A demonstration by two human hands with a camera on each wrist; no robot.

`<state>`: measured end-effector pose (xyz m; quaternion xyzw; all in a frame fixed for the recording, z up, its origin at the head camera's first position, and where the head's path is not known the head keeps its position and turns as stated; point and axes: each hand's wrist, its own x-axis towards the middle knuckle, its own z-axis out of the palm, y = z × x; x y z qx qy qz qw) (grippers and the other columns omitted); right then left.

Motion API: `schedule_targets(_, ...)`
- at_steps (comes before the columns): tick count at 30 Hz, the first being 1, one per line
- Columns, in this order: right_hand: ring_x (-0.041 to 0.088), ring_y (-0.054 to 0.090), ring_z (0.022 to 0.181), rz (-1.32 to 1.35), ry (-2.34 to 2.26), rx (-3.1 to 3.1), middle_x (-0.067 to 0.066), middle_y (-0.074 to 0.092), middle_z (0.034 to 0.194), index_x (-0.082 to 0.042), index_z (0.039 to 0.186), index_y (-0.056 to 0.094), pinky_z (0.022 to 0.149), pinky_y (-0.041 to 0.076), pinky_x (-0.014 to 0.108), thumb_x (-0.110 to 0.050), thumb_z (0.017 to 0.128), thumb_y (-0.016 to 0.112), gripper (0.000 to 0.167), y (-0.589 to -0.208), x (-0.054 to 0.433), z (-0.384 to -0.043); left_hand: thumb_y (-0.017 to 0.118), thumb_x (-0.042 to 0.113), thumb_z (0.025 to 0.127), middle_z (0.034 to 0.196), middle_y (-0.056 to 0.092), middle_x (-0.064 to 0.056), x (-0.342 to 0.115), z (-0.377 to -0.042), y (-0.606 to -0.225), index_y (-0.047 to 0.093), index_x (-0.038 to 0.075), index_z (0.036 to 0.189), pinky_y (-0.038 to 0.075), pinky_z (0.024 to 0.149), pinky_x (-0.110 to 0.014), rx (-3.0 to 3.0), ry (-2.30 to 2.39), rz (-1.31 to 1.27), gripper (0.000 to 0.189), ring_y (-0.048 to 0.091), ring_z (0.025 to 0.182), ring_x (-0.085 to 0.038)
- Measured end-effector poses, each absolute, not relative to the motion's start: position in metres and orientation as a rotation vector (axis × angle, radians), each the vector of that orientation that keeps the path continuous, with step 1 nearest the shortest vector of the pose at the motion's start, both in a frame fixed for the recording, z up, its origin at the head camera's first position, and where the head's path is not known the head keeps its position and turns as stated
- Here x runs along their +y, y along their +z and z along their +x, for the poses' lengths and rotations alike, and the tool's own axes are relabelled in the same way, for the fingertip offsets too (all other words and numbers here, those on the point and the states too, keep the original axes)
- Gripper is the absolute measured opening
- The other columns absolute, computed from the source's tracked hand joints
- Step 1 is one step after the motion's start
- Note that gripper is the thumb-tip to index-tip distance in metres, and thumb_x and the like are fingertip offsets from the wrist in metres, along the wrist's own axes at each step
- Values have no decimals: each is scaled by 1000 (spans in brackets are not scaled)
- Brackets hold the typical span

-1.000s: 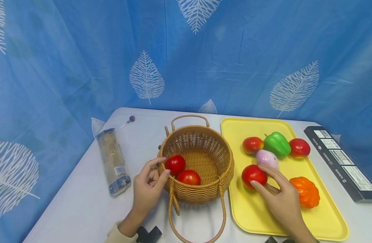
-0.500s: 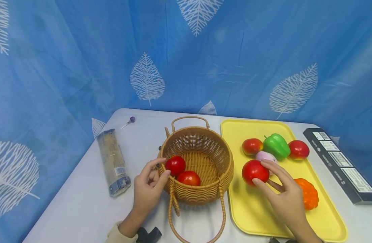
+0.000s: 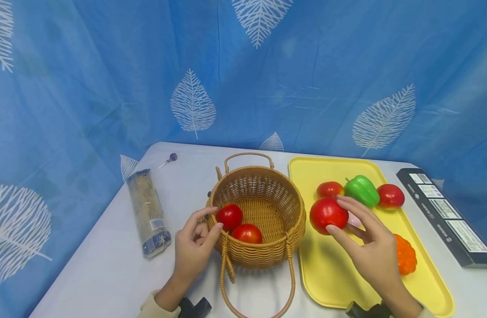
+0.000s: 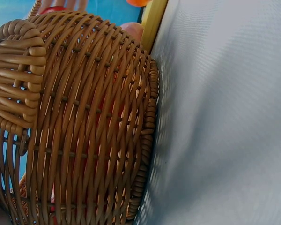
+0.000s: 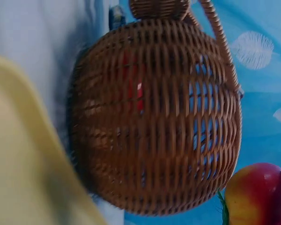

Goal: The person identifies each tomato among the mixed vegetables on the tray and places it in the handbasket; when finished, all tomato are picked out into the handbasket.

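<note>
My left hand point(image 3: 195, 254) holds the rim of a round wicker basket point(image 3: 255, 256), thumb and forefinger on its left side. Two shiny red fruits point(image 3: 247, 232) lie inside the basket, against its near left wall. Above the yellow tray point(image 3: 319, 282), my right hand point(image 3: 368, 249) grips a red fruit point(image 3: 327, 216) between thumb and fingers. The right wrist view shows yellow on this fruit point(image 5: 255, 197) and a green tuft at one end. In the left wrist view the woven wall point(image 4: 93, 117) fills much of the picture.
On the tray sit a green bell pepper point(image 3: 361, 191), two more red fruits point(image 3: 390, 196), an orange pumpkin point(image 3: 405, 255) and a mostly hidden pinkish-purple piece point(image 3: 354, 219). A long black box point(image 3: 446, 216) lies to the right. Leftward are a wrapped bundle point(image 3: 149, 212) and a lollipop point(image 3: 173, 157).
My right hand has lifted the red fruit off the tray and shifted slightly left towards the basket. The left hand stays at the rim.
</note>
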<state>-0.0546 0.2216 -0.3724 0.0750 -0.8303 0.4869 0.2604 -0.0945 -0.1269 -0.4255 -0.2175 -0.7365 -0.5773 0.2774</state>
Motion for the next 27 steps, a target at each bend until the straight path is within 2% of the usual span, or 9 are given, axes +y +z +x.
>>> schedule_targets(2,15,55,130,251,1351,-2222,7,62,138,-6,133,67,87,52,18,14,72,85,66,-368,217,-56,75,-9,85,54,38,3,-127,-95,-426,65,2,126,24,39,-17,-1974,-1549,-584,44,29,46,-3)
schedule_targets(6,20,56,130,312,1408,-2194,7,62,139,-2,133,66,90,52,22,18,72,83,67,-362,211,-58,75,-9,85,54,39,3,-127,-95,-425,65,2,126,23,38,-17,-1973,-1548,-585,44,29,45,-3)
schedule_targets(11,22,56,129,318,1407,-2192,5,62,139,-1,133,66,91,52,22,20,72,82,67,-358,206,-58,75,-9,85,54,38,4,-127,-95,-426,65,3,126,24,38,-17,-1971,-1552,-592,44,29,45,-4)
schedule_targets(20,20,56,130,336,1391,-2197,1,62,139,-5,133,67,90,52,22,17,73,83,66,-352,201,-65,75,-9,85,55,38,7,-127,-96,-428,66,5,127,23,38,-17,-1969,-1531,-590,45,28,46,1)
schedule_targets(27,22,59,125,479,1409,-2121,12,61,138,-1,131,66,88,54,24,21,71,82,66,-354,192,-75,76,-6,86,55,38,9,-127,-95,-427,66,8,127,24,38,-16,-1982,-1542,-572,45,28,46,1)
